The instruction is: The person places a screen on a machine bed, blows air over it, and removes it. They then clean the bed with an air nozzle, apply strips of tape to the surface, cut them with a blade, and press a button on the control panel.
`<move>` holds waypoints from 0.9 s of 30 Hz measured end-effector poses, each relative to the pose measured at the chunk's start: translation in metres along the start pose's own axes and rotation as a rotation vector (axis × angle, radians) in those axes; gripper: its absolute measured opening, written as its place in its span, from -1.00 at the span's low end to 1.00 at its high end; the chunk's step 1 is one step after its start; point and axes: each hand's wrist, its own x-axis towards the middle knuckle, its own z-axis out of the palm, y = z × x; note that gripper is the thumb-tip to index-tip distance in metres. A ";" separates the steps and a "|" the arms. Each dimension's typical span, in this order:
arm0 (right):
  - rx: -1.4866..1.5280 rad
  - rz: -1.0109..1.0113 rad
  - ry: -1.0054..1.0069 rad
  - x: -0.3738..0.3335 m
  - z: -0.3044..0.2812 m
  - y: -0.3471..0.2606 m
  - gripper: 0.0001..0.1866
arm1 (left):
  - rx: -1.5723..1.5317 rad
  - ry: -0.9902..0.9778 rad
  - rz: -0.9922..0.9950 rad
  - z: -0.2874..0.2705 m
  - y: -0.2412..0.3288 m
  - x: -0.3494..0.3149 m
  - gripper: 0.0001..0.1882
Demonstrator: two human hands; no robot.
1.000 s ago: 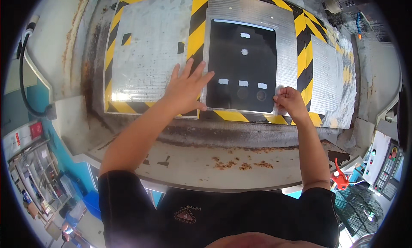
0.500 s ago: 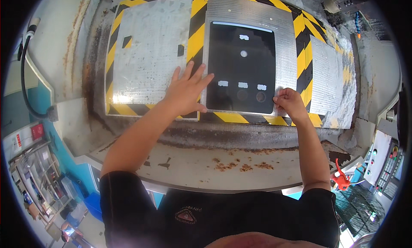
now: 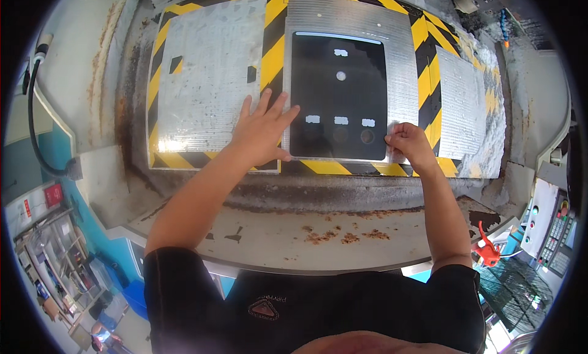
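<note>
Nearest is the rusty ledge (image 3: 318, 231). Beyond it, the left hand (image 3: 260, 133) lies flat, fingers spread and released, at the left edge of the black panel (image 3: 339, 97). The right hand (image 3: 409, 143) is clenched on its lower right corner. The panel rests on ribbed metal plates (image 3: 208, 66); it seems stiff, thin and smooth, best held by the edges.

A single head-worn fisheye view looks steeply down, close over the black panel (image 3: 339, 97) on striped metal plates (image 3: 202, 90); the person's forearms enter from below, edges bending
</note>
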 end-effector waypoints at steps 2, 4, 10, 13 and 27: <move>-0.017 0.004 0.016 0.001 -0.002 0.002 -0.74 | 0.004 -0.007 -0.010 -0.002 0.002 0.000 0.14; -0.381 -0.123 0.171 -0.008 0.001 -0.008 -0.66 | 0.007 -0.009 -0.012 -0.002 0.003 0.000 0.14; -0.805 -0.172 0.171 -0.016 0.004 -0.012 -0.17 | 0.005 -0.003 -0.010 -0.003 0.006 0.002 0.14; -0.911 -0.310 0.210 -0.009 0.008 0.004 -0.11 | 0.014 0.008 -0.010 -0.002 0.006 0.001 0.16; -0.959 -0.340 0.221 -0.012 0.000 0.015 -0.12 | 0.077 0.060 0.012 -0.019 0.025 0.018 -0.11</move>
